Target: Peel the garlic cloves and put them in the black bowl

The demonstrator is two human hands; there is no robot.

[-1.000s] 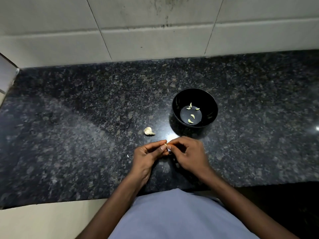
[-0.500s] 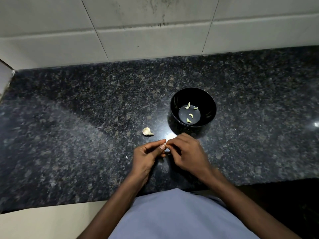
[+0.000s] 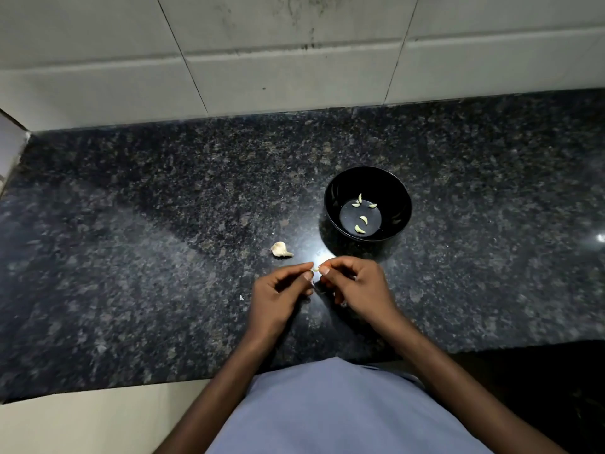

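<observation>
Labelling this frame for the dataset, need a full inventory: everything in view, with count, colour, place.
black bowl: 1, black, on the countertop beyond the right hand
peeled garlic cloves: 5, pale yellow-green, on the floor of the bowl
garlic piece: 1, off-white, on the countertop left of the bowl, unpeeled as far as can be told
garlic clove: 1, pale, pinched between both hands' fingertips
skin scrap: 1, white, on the countertop left of the left hand
countertop: 1, black speckled granite
wall tiles: several, off-white, behind the countertop
shirt: 1, grey-blue, bottom centre
left hand: pinches the clove
right hand: pinches the clove
</observation>
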